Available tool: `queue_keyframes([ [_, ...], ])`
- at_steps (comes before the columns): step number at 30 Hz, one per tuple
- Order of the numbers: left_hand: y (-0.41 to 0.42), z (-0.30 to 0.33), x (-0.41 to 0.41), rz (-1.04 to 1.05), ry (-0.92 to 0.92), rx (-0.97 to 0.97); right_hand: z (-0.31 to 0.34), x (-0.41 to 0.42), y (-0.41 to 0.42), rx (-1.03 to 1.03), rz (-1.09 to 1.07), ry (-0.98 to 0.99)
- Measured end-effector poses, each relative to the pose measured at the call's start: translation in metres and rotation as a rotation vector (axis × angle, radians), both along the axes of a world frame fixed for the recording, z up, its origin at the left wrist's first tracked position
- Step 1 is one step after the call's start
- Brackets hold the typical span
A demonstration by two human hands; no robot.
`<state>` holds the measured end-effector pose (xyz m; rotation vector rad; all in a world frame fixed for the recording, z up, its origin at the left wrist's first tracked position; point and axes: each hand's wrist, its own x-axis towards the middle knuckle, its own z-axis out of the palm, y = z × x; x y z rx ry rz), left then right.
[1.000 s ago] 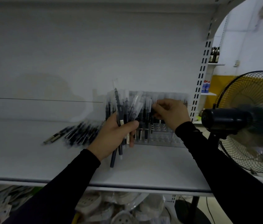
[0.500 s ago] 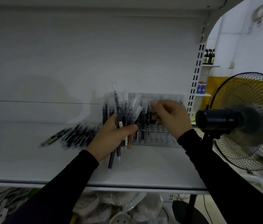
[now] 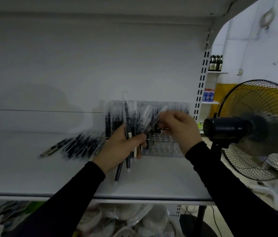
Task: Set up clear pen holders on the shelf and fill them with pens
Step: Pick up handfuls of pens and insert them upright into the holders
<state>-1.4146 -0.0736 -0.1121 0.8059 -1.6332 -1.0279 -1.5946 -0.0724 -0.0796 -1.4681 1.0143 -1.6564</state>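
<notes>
My left hand (image 3: 120, 147) grips a fanned bunch of dark pens (image 3: 128, 134) in clear sleeves, held upright above the white shelf (image 3: 32, 171). My right hand (image 3: 180, 129) pinches one pen (image 3: 153, 123) at the right edge of that bunch, the pen slanting up to the right. Behind both hands a clear pen holder (image 3: 165, 147) stands against the shelf's back wall, with several pens upright in its slots. A loose pile of dark pens (image 3: 76, 146) lies flat on the shelf to the left.
A black and yellow standing fan (image 3: 254, 130) is close on the right, beside the shelf's slotted upright (image 3: 201, 86). White goods fill the shelf below (image 3: 126, 219). Bottles stand on far shelves (image 3: 216, 63).
My right hand has come away from the holder's slots, moved up and right, and now pinches a pen at the bunch. The left hand keeps its hold.
</notes>
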Motion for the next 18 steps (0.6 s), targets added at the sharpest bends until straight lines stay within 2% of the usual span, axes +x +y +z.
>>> queue_keyframes([
  [3,0.003,0.002,0.0,0.014,-0.014,-0.023,0.014,-0.012,-0.005,-0.008,-0.015,-0.269],
  [5,0.004,0.003,0.0,0.031,-0.017,-0.037,0.021,-0.019,-0.009,-0.058,-0.015,-0.335],
  [7,0.005,0.003,0.0,0.042,-0.008,-0.037,0.023,-0.022,-0.014,-0.122,-0.1,-0.257],
  [10,0.006,0.004,0.001,0.065,0.004,-0.043,0.019,-0.022,-0.025,-0.18,-0.248,-0.038],
  [13,0.005,0.003,0.003,0.097,0.0,-0.05,0.012,-0.017,-0.035,-0.175,-0.283,0.146],
  [18,0.001,0.001,0.005,0.12,0.012,-0.047,0.012,-0.009,-0.042,-0.172,-0.309,0.215],
])
